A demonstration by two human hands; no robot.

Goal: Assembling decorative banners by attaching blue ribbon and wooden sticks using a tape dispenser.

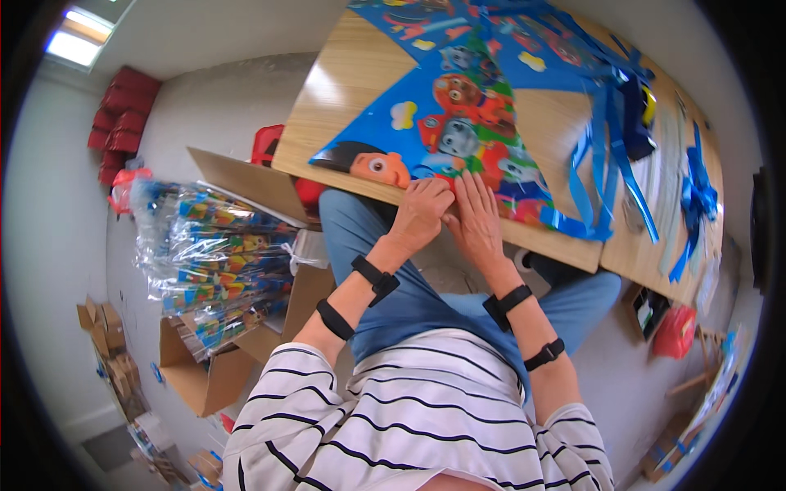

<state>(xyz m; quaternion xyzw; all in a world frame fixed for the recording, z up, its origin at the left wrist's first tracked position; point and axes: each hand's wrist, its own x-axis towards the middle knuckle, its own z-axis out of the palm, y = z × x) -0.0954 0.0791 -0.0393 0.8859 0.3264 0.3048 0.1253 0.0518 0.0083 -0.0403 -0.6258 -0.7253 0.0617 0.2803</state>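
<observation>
A glossy blue triangular sheet (409, 121), printed with cartoon animals and a large cartoon head, lies across the wooden table (327, 82) and reaches its near edge. My left hand (420, 214) is closed at the sheet's near border, its fingers curled under. Whatever is inside those fingers is hidden. Right beside it, my right hand (476, 217) lies flat with fingers stretched out over the print. The two hands touch or nearly touch at the thumbs. Blue ribbon (579, 225) runs from the sheet's right corner.
Similar printed sheets (393, 33) cover the far tabletop. More ribbon (698, 196) and a dark blue and yellow object (639, 114) are at the right. An open carton (209, 368) with plastic-wrapped printed bundles (221, 245) stands left of my legs. Red boxes (123, 119) are stacked against the wall.
</observation>
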